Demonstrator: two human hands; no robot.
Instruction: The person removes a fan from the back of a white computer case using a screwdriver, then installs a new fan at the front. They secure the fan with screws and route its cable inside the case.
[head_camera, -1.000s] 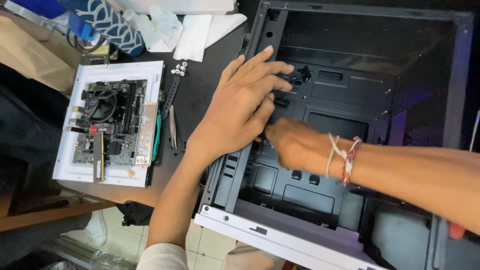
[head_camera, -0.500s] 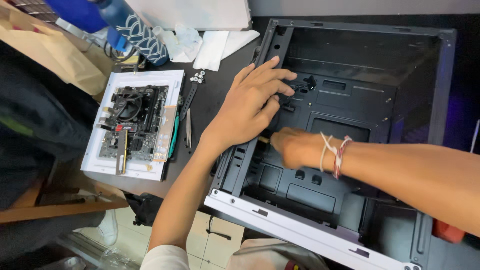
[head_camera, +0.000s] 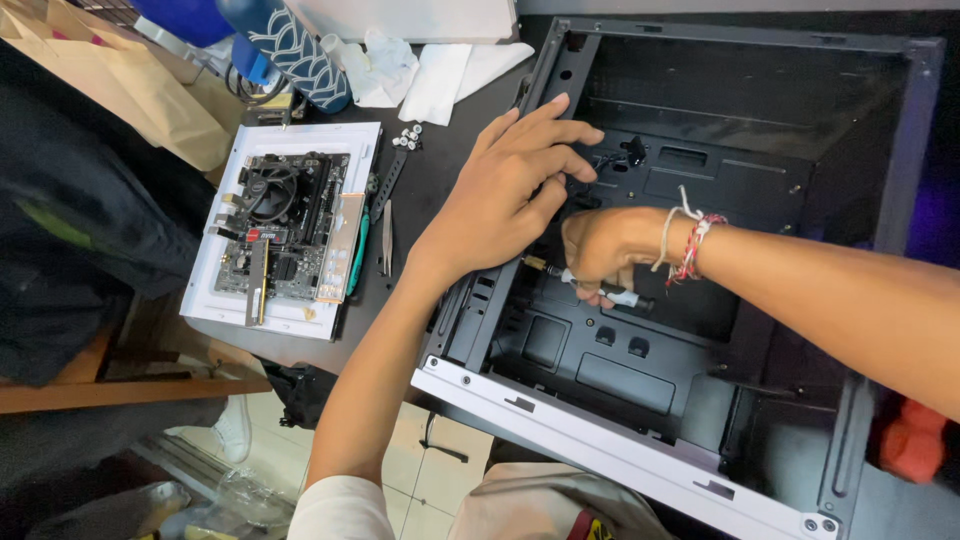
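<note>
Case (head_camera: 905, 130) work fills most of your view: the black computer case lies open on its side on the worktop (head_camera: 440, 160), its white-edged rim nearest you. Against half a second ago, both your hands sit lower and closer together inside the case, and a small screwdriver now shows under your right hand, where before only a closed fist was visible. I judge from this that you have gone from feeling along the case's back panel to working a fastener at the case's left inner edge.

Your left hand (head_camera: 505, 205) lies flat over the left wall of the case, forearm rising from your sleeve at the bottom, fingers (head_camera: 560, 135) spread and stretched toward the slotted cut-outs in the case floor; they press on metal and clamp nothing.

Your right hand (head_camera: 610, 245), with thread bands on its wrist, comes in from the right, across the case interior, fingers curled tight around the screwdriver (head_camera: 600, 290), whose tip points left toward the brass-coloured standoff (head_camera: 532, 264) by the case's left wall.

Left of the case, a motherboard (head_camera: 285, 235) rests on its white box, with tweezers (head_camera: 386, 235) and loose screws (head_camera: 410, 137) between board and case.
</note>
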